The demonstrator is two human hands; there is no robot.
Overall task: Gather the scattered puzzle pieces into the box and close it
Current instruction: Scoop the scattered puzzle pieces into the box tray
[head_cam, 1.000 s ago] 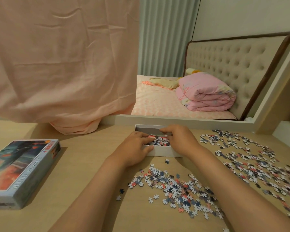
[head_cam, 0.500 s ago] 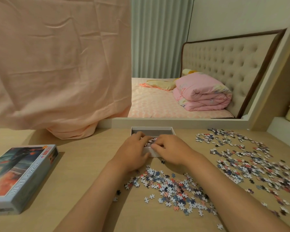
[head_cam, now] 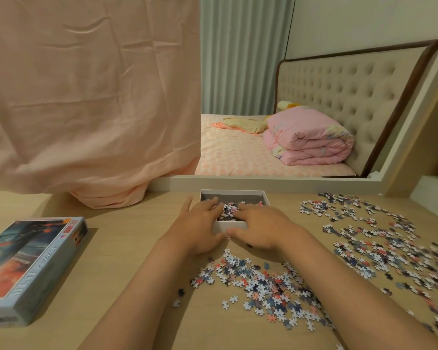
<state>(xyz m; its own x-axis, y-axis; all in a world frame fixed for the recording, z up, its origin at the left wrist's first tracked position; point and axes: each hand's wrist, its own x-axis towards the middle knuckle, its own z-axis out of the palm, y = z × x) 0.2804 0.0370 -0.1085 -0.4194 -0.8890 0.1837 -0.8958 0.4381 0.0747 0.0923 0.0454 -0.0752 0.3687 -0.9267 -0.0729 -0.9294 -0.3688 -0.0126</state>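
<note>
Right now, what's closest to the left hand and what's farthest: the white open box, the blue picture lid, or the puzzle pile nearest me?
1. White open cardboard box: the left hand reaches into it.
2. Heap of loose puzzle pieces: on the near side, slightly right.
3. Blue picture-printed lid: far off to the left.

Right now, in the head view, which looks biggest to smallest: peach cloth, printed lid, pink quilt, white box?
1. peach cloth
2. printed lid
3. pink quilt
4. white box
Lid and quilt look close; the lid lies nearer the camera, so unsure.
</note>
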